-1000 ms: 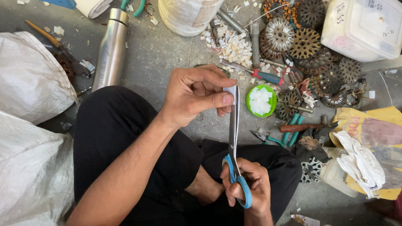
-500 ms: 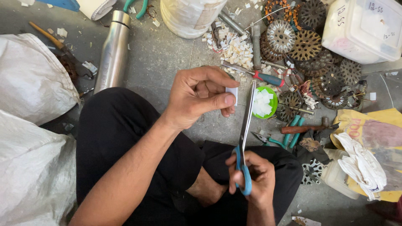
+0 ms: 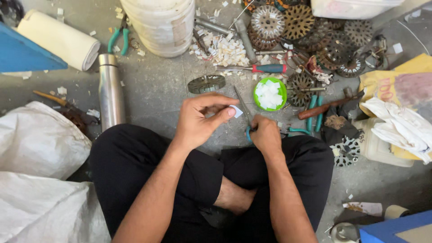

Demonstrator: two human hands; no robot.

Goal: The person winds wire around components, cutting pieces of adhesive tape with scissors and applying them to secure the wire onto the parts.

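With the left hand (image 3: 200, 119) pinching a paper slip (image 3: 236, 111) and the right hand (image 3: 265, 134) gripping scissors (image 3: 245, 112), a careless snip could nick the fingertips (image 3: 230, 112).

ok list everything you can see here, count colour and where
paper piece: one, white, pinched in left hand
scissors: one, blue handles, in right hand
green lid: one, holding white pieces, ahead of hands
steel bottle: one, silver, lying on floor at left
bucket: one, white, top centre
slotted metal discs: many, rusty, top right
screwdriver: one, red and teal handle
sacks: two, white, left
left hand: one
right hand: one
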